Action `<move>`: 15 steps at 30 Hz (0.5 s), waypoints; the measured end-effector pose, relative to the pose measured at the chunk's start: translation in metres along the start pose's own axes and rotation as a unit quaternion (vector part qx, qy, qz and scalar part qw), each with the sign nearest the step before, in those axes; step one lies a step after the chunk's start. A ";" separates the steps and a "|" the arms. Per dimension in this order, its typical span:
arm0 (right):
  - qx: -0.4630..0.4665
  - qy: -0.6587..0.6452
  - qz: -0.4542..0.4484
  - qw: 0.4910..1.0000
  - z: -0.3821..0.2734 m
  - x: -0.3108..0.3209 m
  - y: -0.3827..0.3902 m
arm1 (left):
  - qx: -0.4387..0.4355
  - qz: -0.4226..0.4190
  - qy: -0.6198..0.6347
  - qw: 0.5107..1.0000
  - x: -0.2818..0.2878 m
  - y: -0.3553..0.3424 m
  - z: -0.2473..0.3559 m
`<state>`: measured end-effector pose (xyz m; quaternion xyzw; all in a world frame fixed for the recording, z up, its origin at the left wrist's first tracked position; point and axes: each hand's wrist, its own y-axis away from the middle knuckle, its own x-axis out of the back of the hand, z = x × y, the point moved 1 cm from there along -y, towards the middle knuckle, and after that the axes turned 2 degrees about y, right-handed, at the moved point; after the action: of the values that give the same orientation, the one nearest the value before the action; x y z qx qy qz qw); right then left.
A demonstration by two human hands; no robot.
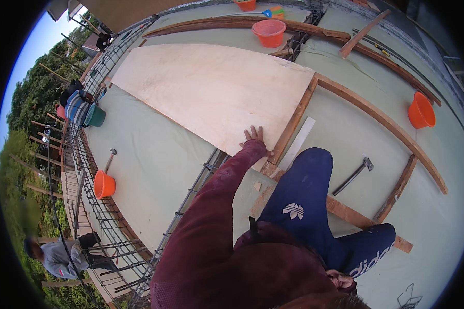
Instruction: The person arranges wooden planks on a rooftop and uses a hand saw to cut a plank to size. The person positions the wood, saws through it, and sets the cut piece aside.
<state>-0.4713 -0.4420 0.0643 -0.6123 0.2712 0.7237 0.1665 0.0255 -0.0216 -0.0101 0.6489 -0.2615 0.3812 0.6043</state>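
My left hand (pixel 255 141) lies flat with its fingers spread on the near corner of a large pale plywood sheet (pixel 211 87). The sheet rests against a wooden frame of long timbers (pixel 381 110) on the right. Low beside my right thigh, my right hand (pixel 341 279) is curled, partly covered by the maroon sleeve; whatever it may hold is hidden. A hammer (pixel 353 176) lies inside the frame, to the right of my bent knee. Next to the sheet's corner, a narrow pale strip (pixel 298 143) runs along the frame, and a small wood scrap (pixel 257 186) lies nearby.
Rebar cages (pixel 105 216) border the left edge, and another rebar run (pixel 193 190) passes by my left arm. Orange buckets (pixel 104 184) (pixel 421 110) (pixel 269 33) stand around. Another hammer (pixel 110 160) leans by one. Workers (pixel 62 257) (pixel 77 107) are at the left; long timbers (pixel 232 22) lie at the back.
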 end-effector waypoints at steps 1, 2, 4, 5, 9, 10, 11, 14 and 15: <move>-0.002 0.000 0.041 0.999 0.000 -0.010 -0.006 | 0.027 0.009 -0.012 1.000 -0.009 -0.004 -0.009; 0.010 0.005 0.053 0.999 0.002 -0.019 -0.007 | 0.017 0.009 -0.007 1.000 -0.015 -0.008 -0.011; -0.053 0.020 0.008 0.998 -0.013 -0.027 -0.018 | 0.048 0.027 -0.017 0.998 -0.024 -0.019 -0.036; -0.043 0.030 0.011 0.999 -0.011 -0.028 -0.013 | 0.043 0.021 -0.039 0.998 -0.035 -0.029 -0.030; -0.020 0.060 0.002 0.998 0.006 -0.024 -0.012 | 0.030 0.003 -0.034 0.999 -0.032 -0.025 -0.017; -0.019 0.063 -0.010 0.998 0.007 -0.024 -0.014 | 0.028 0.004 -0.041 0.999 -0.029 -0.025 -0.017; -0.017 0.067 -0.023 0.997 0.007 -0.025 -0.017 | 0.027 0.006 -0.045 0.999 -0.027 -0.026 -0.017; 0.013 0.084 -0.037 0.996 0.012 -0.029 -0.023 | 0.022 0.018 -0.054 0.998 -0.024 -0.032 -0.016; 0.008 0.091 -0.042 0.995 0.011 -0.030 -0.025 | 0.018 0.025 -0.052 0.998 -0.024 -0.037 -0.023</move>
<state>-0.4597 -0.4128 0.0902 -0.6855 0.2652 0.6546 0.1767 0.0371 0.0035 -0.0523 0.6722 -0.3016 0.3665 0.5681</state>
